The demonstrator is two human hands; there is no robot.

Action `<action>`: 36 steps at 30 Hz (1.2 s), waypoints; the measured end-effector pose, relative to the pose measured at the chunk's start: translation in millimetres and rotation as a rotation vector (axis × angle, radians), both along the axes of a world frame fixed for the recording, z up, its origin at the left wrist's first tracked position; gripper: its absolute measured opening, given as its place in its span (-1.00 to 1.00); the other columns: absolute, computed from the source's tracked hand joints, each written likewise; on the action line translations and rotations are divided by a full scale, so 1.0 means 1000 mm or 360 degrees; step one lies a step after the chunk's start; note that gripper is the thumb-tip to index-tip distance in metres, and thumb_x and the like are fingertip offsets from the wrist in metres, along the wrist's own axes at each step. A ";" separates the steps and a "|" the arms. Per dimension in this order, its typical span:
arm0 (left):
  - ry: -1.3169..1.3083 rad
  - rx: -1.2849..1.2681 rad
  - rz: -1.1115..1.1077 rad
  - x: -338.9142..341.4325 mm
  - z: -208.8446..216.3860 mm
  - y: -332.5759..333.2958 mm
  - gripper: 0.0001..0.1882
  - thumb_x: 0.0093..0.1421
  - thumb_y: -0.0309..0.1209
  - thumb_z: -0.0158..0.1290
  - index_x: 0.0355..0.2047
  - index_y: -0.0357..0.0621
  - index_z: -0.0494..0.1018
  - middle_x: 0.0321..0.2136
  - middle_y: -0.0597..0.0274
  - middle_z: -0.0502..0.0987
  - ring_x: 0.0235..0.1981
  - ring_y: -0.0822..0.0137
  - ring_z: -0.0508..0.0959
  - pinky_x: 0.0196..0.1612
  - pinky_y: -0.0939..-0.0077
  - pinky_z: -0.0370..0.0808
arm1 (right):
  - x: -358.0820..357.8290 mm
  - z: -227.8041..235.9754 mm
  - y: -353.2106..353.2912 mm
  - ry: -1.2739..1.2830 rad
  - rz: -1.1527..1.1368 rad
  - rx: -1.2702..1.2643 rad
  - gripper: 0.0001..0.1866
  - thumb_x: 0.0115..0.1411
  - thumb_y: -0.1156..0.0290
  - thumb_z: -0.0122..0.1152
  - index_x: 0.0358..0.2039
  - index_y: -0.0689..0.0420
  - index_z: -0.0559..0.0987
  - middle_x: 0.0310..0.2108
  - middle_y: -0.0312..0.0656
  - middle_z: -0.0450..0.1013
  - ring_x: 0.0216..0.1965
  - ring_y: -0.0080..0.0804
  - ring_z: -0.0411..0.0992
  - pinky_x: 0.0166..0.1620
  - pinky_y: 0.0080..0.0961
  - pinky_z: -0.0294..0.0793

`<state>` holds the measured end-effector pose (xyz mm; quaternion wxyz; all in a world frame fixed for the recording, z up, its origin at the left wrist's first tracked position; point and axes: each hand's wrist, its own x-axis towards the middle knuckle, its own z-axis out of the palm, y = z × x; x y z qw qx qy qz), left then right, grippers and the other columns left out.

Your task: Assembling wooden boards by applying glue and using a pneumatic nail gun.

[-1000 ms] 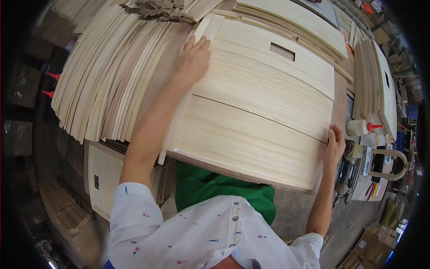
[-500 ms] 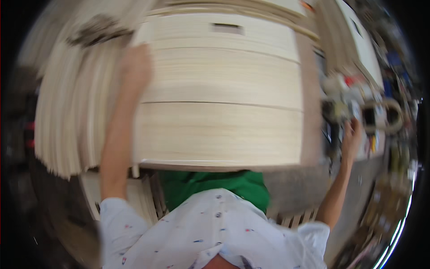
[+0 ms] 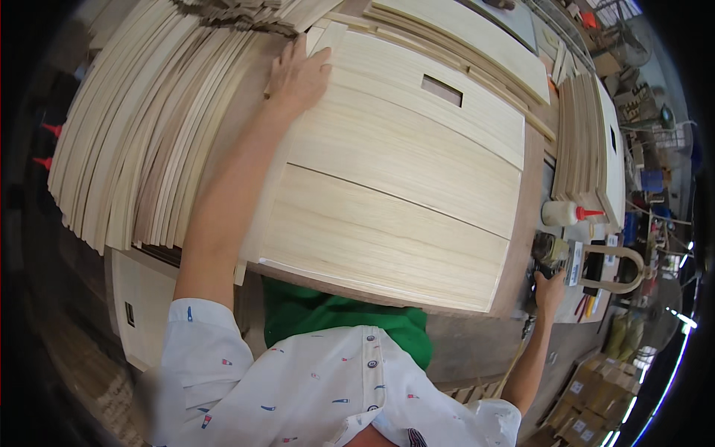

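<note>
- long pale wooden slats (image 3: 149, 141), packed side by side, crowded the space left of the left hand (image 3: 299, 80).
- thin wooden strips (image 3: 488, 78) and stacked flat boards (image 3: 469, 46) lay to that hand's right, along the panel's far edge.
- a white plastic bottle with a red nozzle (image 3: 558, 214) was beyond the right hand (image 3: 550, 289); a pale u-shaped piece (image 3: 637, 268) was just to its right.
- a bare margin of brown board (image 3: 532, 186) ran along the panel's right edge, left of the bottle.
- the pale, flat wooden panel (image 3: 395, 171) lay between the hands, its far left corner under the left hand, whose fingers were spread.
- the right hand was at a dark, yellowish tool (image 3: 550, 249); whether its fingers had closed around it, i cannot tell.
- grain and two dark seams crossed the panel, with a rectangular slot near its far edge.
</note>
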<state>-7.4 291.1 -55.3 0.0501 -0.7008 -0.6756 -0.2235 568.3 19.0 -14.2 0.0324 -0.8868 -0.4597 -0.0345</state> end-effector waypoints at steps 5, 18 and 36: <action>-0.0127 0.0028 0.0030 -0.010 -0.005 0.002 -0.58 0.21 -0.17 -0.03 0.09 0.19 0.47 0.22 -0.18 0.23 0.22 -0.11 0.24 0.22 0.02 0.20 | 0.001 0.003 0.024 0.0128 0.0046 0.0116 -0.33 -0.12 0.35 0.09 0.08 0.32 0.35 -0.14 0.28 0.47 -0.06 0.28 0.42 0.01 -0.10 0.37; -0.0070 0.0020 -0.0048 -0.015 -0.007 0.004 -0.60 0.18 -0.19 0.02 0.04 0.17 0.50 0.10 -0.09 0.35 0.06 -0.09 0.36 0.15 0.10 0.29 | -0.197 0.186 0.171 0.0906 0.0879 0.0174 -0.68 0.13 0.20 0.19 -0.40 0.25 0.55 -0.68 -0.33 0.37 -0.68 -0.61 0.31 -0.58 -0.59 0.23; -0.0081 0.0136 -0.0100 -0.014 -0.006 0.004 -0.57 0.19 -0.22 0.03 0.08 0.07 0.46 0.11 -0.23 0.33 0.09 -0.14 0.34 0.10 0.03 0.32 | -0.424 0.117 0.381 0.1317 0.1470 -0.0272 -0.79 0.14 0.38 0.16 -0.31 0.28 0.57 -0.55 -0.27 0.45 -0.62 -0.56 0.40 -0.56 -0.56 0.41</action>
